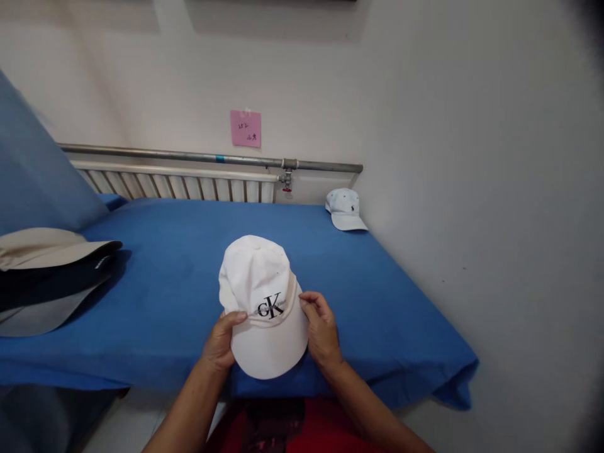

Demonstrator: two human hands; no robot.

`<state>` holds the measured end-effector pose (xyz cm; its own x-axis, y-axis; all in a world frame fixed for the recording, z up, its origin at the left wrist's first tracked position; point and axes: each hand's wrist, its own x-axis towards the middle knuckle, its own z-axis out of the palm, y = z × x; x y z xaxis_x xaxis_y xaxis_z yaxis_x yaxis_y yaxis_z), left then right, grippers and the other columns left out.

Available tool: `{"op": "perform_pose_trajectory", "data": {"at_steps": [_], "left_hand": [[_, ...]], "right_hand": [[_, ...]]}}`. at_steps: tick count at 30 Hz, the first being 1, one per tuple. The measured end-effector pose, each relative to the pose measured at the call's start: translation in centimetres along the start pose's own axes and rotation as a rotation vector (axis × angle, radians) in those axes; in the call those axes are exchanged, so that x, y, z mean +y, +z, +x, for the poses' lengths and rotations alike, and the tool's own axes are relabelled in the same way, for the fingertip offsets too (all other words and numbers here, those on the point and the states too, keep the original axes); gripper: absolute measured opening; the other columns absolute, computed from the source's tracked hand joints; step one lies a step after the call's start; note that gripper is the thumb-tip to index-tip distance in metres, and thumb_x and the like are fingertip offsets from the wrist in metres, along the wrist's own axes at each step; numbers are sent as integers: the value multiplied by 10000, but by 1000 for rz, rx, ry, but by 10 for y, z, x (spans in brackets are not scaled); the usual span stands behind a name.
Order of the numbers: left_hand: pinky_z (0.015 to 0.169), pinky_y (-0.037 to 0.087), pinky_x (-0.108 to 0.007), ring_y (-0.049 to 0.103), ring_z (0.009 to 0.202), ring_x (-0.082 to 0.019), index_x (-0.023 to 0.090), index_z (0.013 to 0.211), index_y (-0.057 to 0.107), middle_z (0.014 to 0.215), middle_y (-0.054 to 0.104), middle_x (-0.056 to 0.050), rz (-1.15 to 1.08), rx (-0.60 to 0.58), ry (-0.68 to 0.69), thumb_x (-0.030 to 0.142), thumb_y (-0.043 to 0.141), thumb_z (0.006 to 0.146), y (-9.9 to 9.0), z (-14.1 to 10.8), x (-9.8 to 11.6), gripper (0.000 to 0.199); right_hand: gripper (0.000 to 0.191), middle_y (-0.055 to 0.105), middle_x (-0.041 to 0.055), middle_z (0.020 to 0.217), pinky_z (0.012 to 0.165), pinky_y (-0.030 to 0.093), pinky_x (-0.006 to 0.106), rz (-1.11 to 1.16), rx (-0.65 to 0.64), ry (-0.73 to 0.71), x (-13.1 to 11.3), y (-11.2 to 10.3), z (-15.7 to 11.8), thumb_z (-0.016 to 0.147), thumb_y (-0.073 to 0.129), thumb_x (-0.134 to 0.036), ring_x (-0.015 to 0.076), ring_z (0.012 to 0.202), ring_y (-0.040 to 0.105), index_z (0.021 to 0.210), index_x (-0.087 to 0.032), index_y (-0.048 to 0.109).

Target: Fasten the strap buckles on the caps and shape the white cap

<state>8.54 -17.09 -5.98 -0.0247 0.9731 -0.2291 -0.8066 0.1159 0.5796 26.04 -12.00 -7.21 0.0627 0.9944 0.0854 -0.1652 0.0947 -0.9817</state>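
A white cap with a black "CK" logo (pixel 257 277) rests on the blue sheet (pixel 179 264) near the bed's front edge, its brim pointing toward me. My left hand (pixel 221 343) grips the brim's left side, thumb on top near the logo. My right hand (pixel 322 330) pinches the brim's right side where it meets the crown. Both forearms reach in from the bottom of the view.
A second white cap (pixel 344 209) lies at the bed's far right corner by the wall. A stack of beige, dark and grey caps (pixel 47 277) sits at the left edge. A blue pillow (pixel 33 170), a radiator with a pipe (pixel 189 182) and a pink note (pixel 245 128) stand behind.
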Motion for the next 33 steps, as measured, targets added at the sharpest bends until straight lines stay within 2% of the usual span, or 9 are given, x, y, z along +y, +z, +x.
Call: {"op": "perform_pose_trajectory", "data": {"at_steps": [5,9,11,14,17,19,22,26,33], "left_hand": [[847,570,-409,726,830,-318,110,1217,629,784,769,-81,-19,44,1,91,723,609,-5,0,-5,616],[845,571,-417,724,838,-321,115,1215,627,802,770,-81,-6,69,-5,94,729,623,-4,-1,-5,602],[843,571,-428,722,845,-327,110,1225,615,808,770,-87,1,87,-4,94,737,612,-1,-2,-3,625],[846,570,-432,722,846,-329,100,1241,600,802,769,-92,11,105,-1,91,736,613,2,-3,-2,643],[869,562,-424,722,856,-318,103,1267,584,852,770,-93,22,75,15,88,719,642,4,-4,-2,639],[878,558,-424,720,869,-317,103,1277,577,897,767,-102,23,52,14,91,713,657,4,-3,-2,634],[880,556,-427,719,875,-319,98,1265,588,896,766,-109,19,40,-2,101,711,671,2,-3,-2,607],[893,547,-433,716,884,-326,89,1226,614,893,765,-119,18,40,-15,106,728,656,1,-2,-2,581],[866,552,-456,724,819,-329,74,1196,623,898,763,-133,36,64,-28,117,742,629,2,-3,0,581]], "right_hand": [[99,594,-27,736,642,430,253,-46,-46,-24,-2,-4,0,765,575,-322,155,685,531,801,-237,611],[142,632,-6,799,697,473,284,-154,-74,-83,3,-5,-1,829,532,-345,175,752,581,871,-235,612],[163,661,34,946,810,486,331,-252,-65,-206,7,-5,-2,859,512,-335,199,895,609,919,-228,620],[200,603,101,1222,987,416,415,-448,-51,-516,11,-2,-8,884,490,-241,235,1153,542,1027,-215,628],[323,549,111,1311,1029,368,471,-639,-77,-782,10,0,-17,894,451,-140,253,1249,472,1171,-232,592],[410,527,104,1338,1025,368,476,-709,-124,-872,7,1,-22,897,418,-98,255,1268,454,1255,-250,549],[477,498,95,1369,1005,387,457,-766,-165,-899,2,1,-26,897,394,-72,252,1263,457,1311,-271,522],[516,463,69,1398,963,403,443,-805,-185,-946,-1,2,-27,883,381,-49,258,1241,460,1284,-317,565],[511,442,63,1391,948,398,423,-803,-175,-998,-1,3,-27,889,379,-51,240,1226,453,1271,-331,570]]}}
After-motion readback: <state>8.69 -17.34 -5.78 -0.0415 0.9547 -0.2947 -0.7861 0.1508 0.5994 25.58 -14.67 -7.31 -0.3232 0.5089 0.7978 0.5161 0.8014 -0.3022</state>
